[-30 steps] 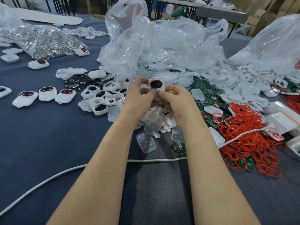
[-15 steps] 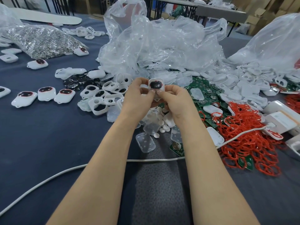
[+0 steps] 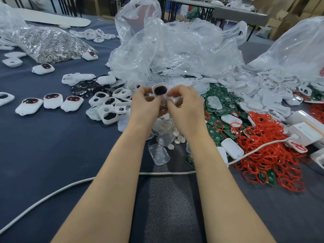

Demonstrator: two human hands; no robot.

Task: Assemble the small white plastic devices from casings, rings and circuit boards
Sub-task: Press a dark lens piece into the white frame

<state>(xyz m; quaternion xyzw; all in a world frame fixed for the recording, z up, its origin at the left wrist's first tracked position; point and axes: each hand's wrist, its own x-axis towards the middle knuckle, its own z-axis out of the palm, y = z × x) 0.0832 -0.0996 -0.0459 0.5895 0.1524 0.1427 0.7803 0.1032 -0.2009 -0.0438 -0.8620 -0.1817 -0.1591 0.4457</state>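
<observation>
Just in front of the crumpled clear bag (image 3: 175, 50), the left hand (image 3: 147, 106) and right hand (image 3: 185, 109) are pinching one white casing (image 3: 159, 89) between them, equally near it. Its long axis is standing upright, dark window facing the person; left of the bag, three finished devices (image 3: 53, 100) are lying in a row.

The dark blue surface (image 3: 43, 155) carries a white cable (image 3: 166, 172) along its near edge. Red rings (image 3: 266, 158) and green circuit boards (image 3: 226, 100) lie toward the right edge. Open white casings (image 3: 100, 113) lie near centre. Assembled units (image 3: 52, 100) lie toward the left edge. A bag of metal parts (image 3: 47, 42) lies near the far left corner.
</observation>
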